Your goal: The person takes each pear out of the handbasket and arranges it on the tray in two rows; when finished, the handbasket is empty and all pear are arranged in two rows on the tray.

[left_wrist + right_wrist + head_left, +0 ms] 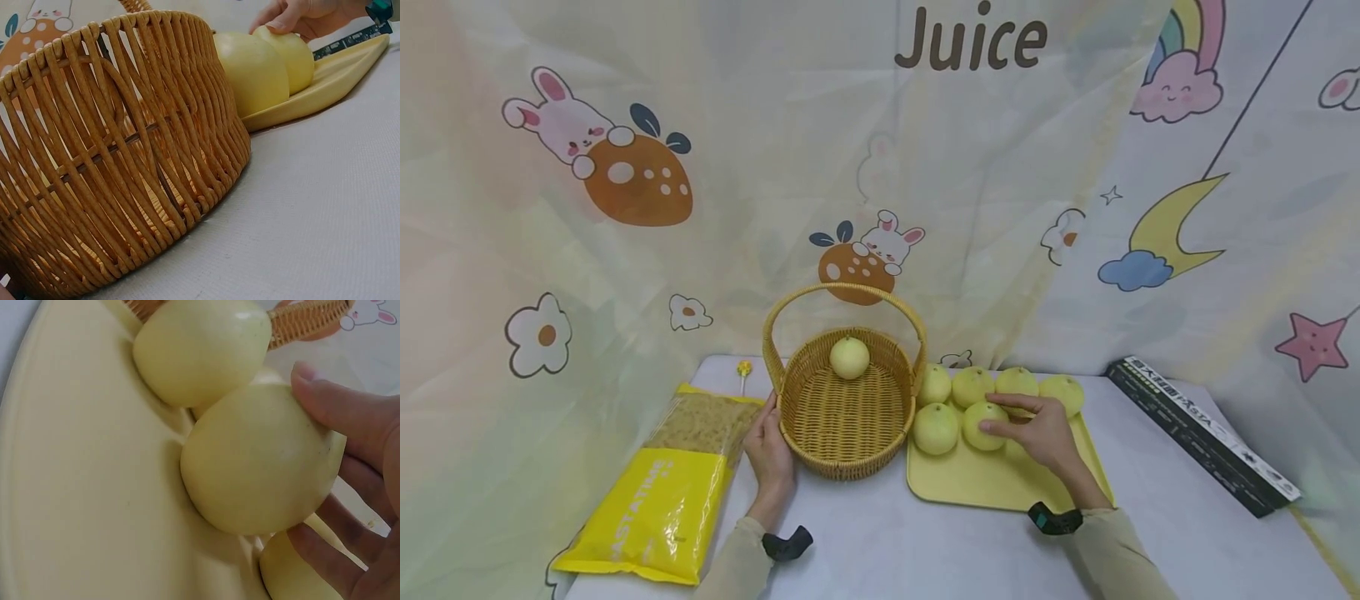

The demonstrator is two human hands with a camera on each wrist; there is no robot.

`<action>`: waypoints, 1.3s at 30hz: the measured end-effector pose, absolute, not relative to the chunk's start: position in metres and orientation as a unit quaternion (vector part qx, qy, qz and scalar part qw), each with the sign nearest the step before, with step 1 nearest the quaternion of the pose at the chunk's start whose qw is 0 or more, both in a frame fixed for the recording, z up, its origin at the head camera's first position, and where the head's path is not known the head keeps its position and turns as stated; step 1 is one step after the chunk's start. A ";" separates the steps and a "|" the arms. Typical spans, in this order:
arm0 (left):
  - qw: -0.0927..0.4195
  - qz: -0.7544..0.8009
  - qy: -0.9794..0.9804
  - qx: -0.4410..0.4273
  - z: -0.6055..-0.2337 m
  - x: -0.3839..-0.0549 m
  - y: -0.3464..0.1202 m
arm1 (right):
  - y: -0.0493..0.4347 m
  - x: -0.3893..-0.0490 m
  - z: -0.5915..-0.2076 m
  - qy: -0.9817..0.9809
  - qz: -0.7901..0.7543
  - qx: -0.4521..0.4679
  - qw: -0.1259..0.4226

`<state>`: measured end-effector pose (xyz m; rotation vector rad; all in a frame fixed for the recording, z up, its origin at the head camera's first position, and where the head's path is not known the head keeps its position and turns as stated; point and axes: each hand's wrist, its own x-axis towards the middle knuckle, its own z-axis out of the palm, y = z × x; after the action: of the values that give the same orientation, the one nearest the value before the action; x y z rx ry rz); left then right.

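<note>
A round wicker basket (842, 433) with a tall arched handle stands mid-table, and one round pale-yellow fruit (850, 358) lies inside at its far side. My left hand (769, 450) holds the basket's left outer wall; in the left wrist view the woven side (125, 150) covers most of the frame. At the yellow tray (977, 483), my right hand (1037, 429) grips a pale-yellow fruit (262, 459) between thumb and fingers. Several similar fruits (936, 429) sit around it on the tray, close together toward the back. The tray's left edge is beside the basket.
A yellow pasta bag (655, 500) lies left of my left hand. Behind it is a small yellow-topped stick (744, 369). A long black box (1202, 437) lies diagonally at the right. A printed cloth (760, 167) hangs behind the white table (865, 542).
</note>
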<state>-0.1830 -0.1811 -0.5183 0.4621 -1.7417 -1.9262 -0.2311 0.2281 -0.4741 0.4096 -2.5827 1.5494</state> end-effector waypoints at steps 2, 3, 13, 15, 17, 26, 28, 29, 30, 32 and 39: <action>0.256 -0.708 -0.635 0.171 -0.519 -0.183 -0.181 | 0.228 -0.232 -0.476 -0.850 0.506 0.136 0.049; 0.259 -0.709 -0.633 0.171 -0.519 -0.183 -0.182 | 0.228 -0.232 -0.476 -0.851 0.504 0.138 0.049; 0.270 -0.715 -0.623 0.170 -0.518 -0.186 -0.182 | 0.230 -0.235 -0.475 -0.853 0.494 0.165 0.038; 0.268 -0.714 -0.623 0.171 -0.518 -0.186 -0.182 | 0.230 -0.235 -0.474 -0.854 0.488 0.177 0.032; 0.265 -0.712 -0.627 0.171 -0.518 -0.185 -0.182 | 0.231 -0.235 -0.472 -0.855 0.483 0.186 0.029; 0.257 -0.711 -0.633 0.166 -0.519 -0.183 -0.182 | 0.217 -0.234 -0.454 -0.839 0.511 0.171 0.080; 0.255 -0.709 -0.635 0.167 -0.519 -0.183 -0.183 | 0.209 -0.234 -0.447 -0.829 0.524 0.169 0.100; 0.255 -0.708 -0.636 0.168 -0.519 -0.183 -0.183 | 0.204 -0.233 -0.443 -0.822 0.533 0.170 0.106; 0.255 -0.707 -0.638 0.169 -0.519 -0.183 -0.183 | 0.198 -0.232 -0.439 -0.815 0.541 0.174 0.110; 0.256 -0.704 -0.640 0.171 -0.519 -0.184 -0.184 | 0.186 -0.230 -0.429 -0.802 0.557 0.188 0.108; 0.256 -0.708 -0.635 0.173 -0.520 -0.184 -0.183 | 0.143 -0.220 -0.407 -0.755 0.603 0.252 0.045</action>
<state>-0.1836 -0.1834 -0.5202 0.4699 -1.7239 -1.9206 -0.2202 0.1426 -0.4068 0.7682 -2.3065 1.8430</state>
